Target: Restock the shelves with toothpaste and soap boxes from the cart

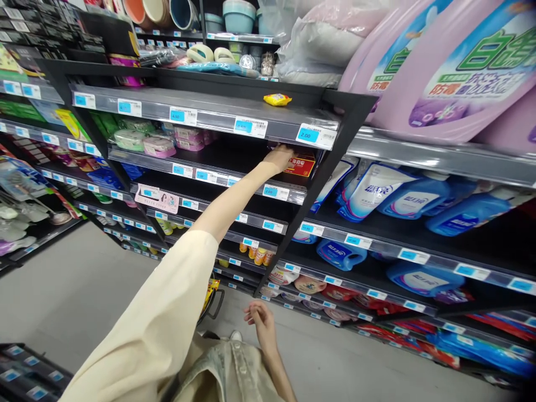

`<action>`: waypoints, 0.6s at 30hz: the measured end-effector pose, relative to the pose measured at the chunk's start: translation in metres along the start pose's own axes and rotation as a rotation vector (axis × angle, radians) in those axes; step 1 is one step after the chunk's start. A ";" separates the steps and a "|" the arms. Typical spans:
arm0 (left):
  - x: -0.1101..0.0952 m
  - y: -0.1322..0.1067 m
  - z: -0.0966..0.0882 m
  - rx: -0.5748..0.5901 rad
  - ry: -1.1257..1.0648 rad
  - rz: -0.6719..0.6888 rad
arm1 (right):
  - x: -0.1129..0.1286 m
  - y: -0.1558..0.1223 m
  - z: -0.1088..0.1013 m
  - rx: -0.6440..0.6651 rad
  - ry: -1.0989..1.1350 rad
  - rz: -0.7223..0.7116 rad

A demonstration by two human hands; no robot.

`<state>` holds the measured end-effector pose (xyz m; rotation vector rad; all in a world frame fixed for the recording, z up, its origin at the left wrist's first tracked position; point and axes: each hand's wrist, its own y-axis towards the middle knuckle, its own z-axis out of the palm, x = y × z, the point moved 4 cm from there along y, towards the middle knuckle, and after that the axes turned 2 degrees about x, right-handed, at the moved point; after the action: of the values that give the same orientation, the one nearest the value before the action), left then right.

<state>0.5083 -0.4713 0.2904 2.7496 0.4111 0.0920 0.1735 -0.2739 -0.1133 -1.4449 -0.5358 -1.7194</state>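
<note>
My left hand (280, 159), at the end of a cream sleeve, reaches into the second shelf. Its bent fingers close over a red box (302, 164) with yellow edging and white characters, at that shelf's right end; the fingertips are partly hidden. A small yellow packet (277, 100) lies on the shelf above, over this hand. Lower down, my right hand (262, 326) hangs in front of my body above the floor. The fingers are loosely curled and the thumb shows, with nothing visible in them.
Blue detergent bottles and pouches (372, 190) fill the rack on the right, below large pink jugs (456, 72). A dark shelf upright (312, 184) stands beside the red box. Pink and green packs (159, 146) sit further left. A dark basket handle (218, 304) shows near my legs.
</note>
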 end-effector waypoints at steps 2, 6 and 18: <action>-0.001 0.000 0.000 0.005 0.018 0.002 | 0.000 0.000 0.000 0.008 -0.013 -0.006; -0.004 -0.002 -0.002 0.035 0.036 -0.010 | -0.002 0.000 0.001 0.008 -0.020 -0.015; -0.010 -0.007 -0.009 0.047 -0.012 -0.136 | 0.000 -0.002 -0.009 -0.046 0.003 -0.024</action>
<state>0.4960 -0.4648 0.2958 2.7574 0.6027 0.0318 0.1664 -0.2798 -0.1149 -1.4730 -0.5168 -1.7624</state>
